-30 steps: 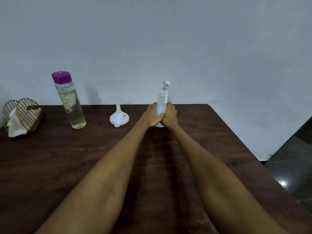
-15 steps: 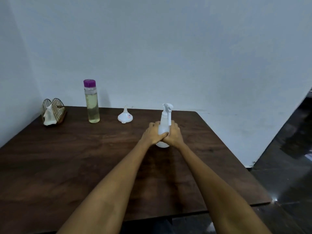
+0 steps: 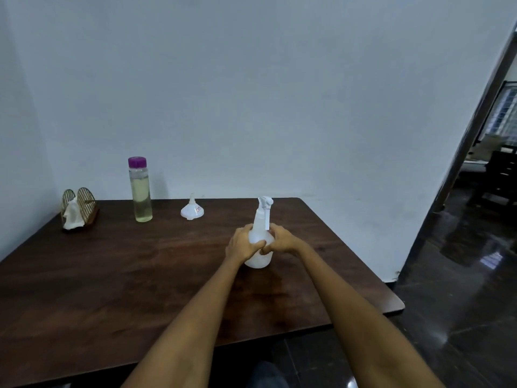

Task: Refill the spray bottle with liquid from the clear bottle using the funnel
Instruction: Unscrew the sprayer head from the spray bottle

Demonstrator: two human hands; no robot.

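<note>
Left hand (image 3: pixel 242 244) and right hand (image 3: pixel 282 240) both in a wrapped grip on the upright spray bottle (image 3: pixel 260 233), seemingly resting on the bench (image 3: pixel 112 275); clear bottle (image 3: pixel 140 191), funnel (image 3: pixel 192 210) far left

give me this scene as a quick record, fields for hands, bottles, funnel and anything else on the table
left hand: grips spray bottle body
right hand: grips spray bottle body
spray bottle: white, upright on table, trigger head on
clear bottle: upright, purple cap on, yellowish liquid
funnel: white, spout up, between the bottles
napkin holder: far left, holds white napkin
</note>
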